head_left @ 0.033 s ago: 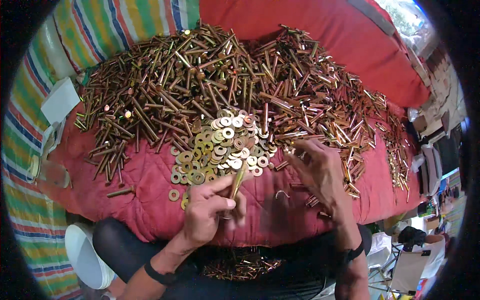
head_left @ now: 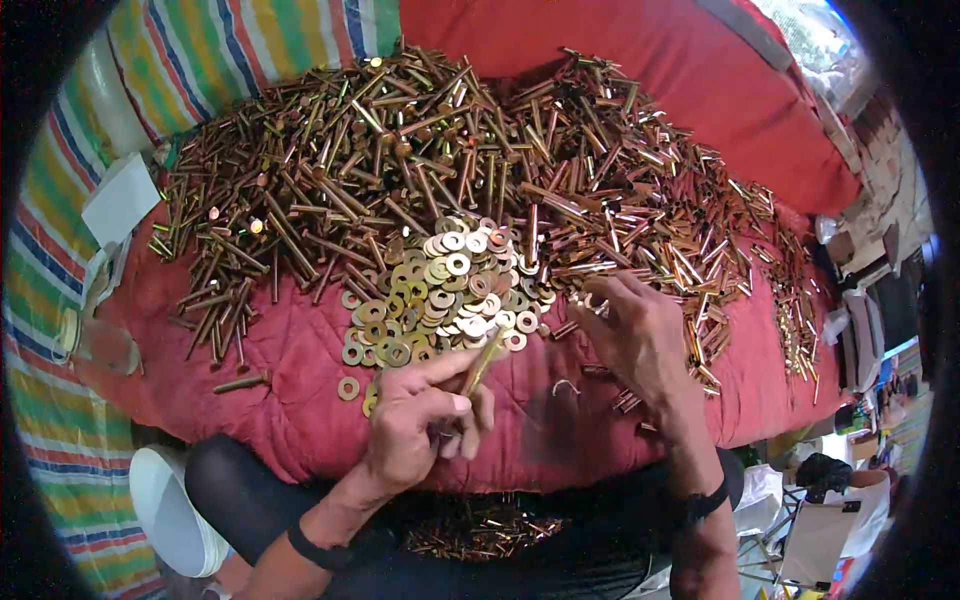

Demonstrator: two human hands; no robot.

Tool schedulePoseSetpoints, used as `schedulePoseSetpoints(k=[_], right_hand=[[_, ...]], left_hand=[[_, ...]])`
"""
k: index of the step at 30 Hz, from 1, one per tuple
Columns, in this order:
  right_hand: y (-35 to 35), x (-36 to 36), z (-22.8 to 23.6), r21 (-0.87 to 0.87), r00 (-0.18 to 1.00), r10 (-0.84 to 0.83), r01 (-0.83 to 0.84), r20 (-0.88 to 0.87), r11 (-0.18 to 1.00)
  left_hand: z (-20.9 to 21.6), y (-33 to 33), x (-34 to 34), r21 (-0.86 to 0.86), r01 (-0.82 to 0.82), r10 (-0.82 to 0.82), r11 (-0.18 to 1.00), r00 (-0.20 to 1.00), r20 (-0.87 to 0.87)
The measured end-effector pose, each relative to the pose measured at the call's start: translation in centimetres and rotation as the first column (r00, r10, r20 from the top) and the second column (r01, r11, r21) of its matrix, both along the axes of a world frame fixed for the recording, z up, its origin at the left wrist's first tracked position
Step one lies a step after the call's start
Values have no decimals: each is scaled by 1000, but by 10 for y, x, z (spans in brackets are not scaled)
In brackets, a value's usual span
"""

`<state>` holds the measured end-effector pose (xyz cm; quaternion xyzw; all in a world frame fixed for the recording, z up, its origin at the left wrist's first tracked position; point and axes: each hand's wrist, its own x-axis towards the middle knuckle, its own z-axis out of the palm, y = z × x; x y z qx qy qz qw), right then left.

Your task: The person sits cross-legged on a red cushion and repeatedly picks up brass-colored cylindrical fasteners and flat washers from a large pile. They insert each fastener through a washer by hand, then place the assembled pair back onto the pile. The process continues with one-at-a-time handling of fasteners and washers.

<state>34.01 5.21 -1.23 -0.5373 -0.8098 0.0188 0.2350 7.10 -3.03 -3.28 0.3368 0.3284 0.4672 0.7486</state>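
Note:
My left hand (head_left: 410, 408) is closed around a gold-coloured bolt (head_left: 484, 362). The bolt slants up and to the right between thumb and forefinger, its lower end hidden by the fingers. Just beyond this hand lies a heap of flat brass-coloured washers (head_left: 457, 265). My right hand (head_left: 640, 335) hovers at the near edge of a pile of coppery metal sleeves (head_left: 680, 255). Its fingers are bent and drawn together; a small bright bit shows by the fingertips, too small to name. Behind the washers rises a big pile of long headed bolts (head_left: 330, 180).
A red quilted cloth (head_left: 300, 400) lies under the piles, with one loose bolt (head_left: 241, 382) on it at the left. More small metal parts (head_left: 485, 532) lie between my legs. At the lower left stands a white bucket (head_left: 175, 510). Striped sheeting (head_left: 200, 50) hangs behind.
My right hand has shifted slightly and its fingers have drawn closer together. The bolt in my left hand has turned a little; the left hand has barely moved.

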Motion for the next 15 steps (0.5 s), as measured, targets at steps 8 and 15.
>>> schedulePoseSetpoints(k=[8,15], right_hand=[[18,8,-26,78,926,65,-101,371,992],[22,3,-20,-20,942,130,-130,309,991]], left_hand=[[-5,-2,5,14,-31,32,999,984,-173],[-6,-5,12,-40,-90,84,995,987,-136]])
